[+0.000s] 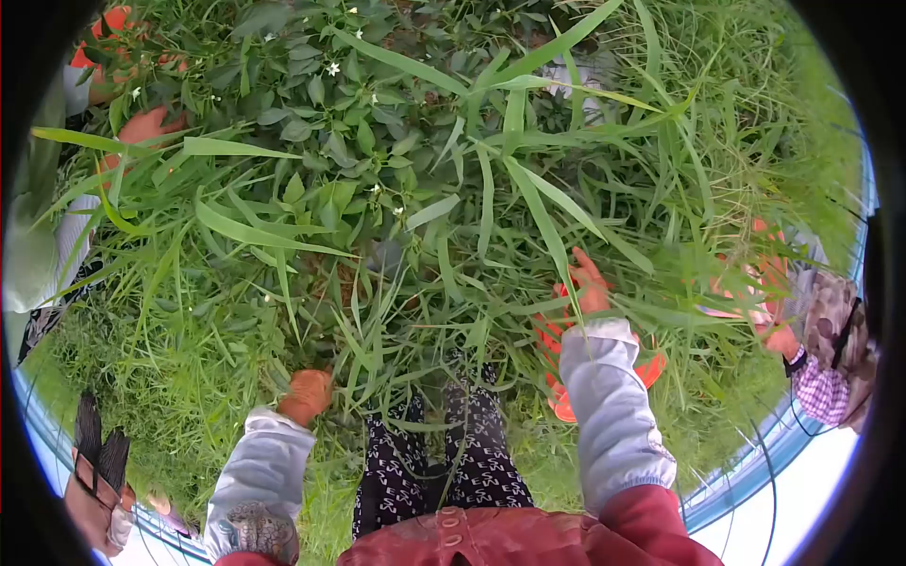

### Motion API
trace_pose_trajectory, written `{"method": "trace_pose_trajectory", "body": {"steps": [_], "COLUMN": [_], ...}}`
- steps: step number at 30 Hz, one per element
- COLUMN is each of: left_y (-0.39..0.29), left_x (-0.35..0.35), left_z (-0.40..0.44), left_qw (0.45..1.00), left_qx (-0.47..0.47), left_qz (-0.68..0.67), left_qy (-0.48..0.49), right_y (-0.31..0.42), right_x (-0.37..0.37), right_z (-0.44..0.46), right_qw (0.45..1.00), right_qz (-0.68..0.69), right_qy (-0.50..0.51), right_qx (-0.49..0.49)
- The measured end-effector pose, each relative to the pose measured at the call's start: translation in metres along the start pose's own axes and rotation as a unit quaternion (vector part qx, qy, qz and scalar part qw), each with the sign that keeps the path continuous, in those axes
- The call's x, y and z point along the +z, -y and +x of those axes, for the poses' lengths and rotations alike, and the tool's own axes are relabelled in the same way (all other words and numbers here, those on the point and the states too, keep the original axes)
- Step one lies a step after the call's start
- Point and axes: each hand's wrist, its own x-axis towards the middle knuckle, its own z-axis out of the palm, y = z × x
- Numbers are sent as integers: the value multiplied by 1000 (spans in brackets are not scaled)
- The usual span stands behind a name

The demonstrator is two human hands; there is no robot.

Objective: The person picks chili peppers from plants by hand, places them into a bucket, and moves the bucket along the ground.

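My left hand (307,396) is low in the grass at the left of my legs. It looks rounded and closed, with its fingertips turned down out of sight; anything in it is hidden. Farther forward on the right, my right hand (591,281) reaches into long grass blades (543,212), one finger stretched out and nothing visibly held. Under my right forearm lies an orange-red slatted plastic basket (562,401), partly covered by the sleeve and grass. Ahead of both hands grow leafy pepper-like plants (363,132) with small white flowers (333,69).
Another person's hand (151,125) works among leaves at upper left, near an orange item (115,24). A second person in a checked sleeve (824,389) is at right, a hand (780,340) by the grass. Tall weeds surround my patterned trousers (481,439).
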Motion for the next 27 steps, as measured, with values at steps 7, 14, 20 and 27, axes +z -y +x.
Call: {"method": "trace_pose_trajectory", "body": {"steps": [7, 14, 20, 27], "left_y": [14, -28, -105, -126], "left_x": [44, -45, -195, -300], "left_z": [10, -49, -100, 135], "left_qw": [983, 962, 861, 877], "left_qx": [31, 23, 239, 178], "left_qz": [72, 114, -86, 69], "left_qy": [-165, -247, -440, -441], "right_y": [-39, -104, -109, -98], "right_x": [-8, -24, -8, 10], "right_z": [-19, -18, -23, -37], "right_qw": [994, 997, 998, 996], "right_qz": [-4, -6, 33, 42], "right_qy": [-61, -1, -5, -13], "right_qx": [93, 73, 49, 80]}}
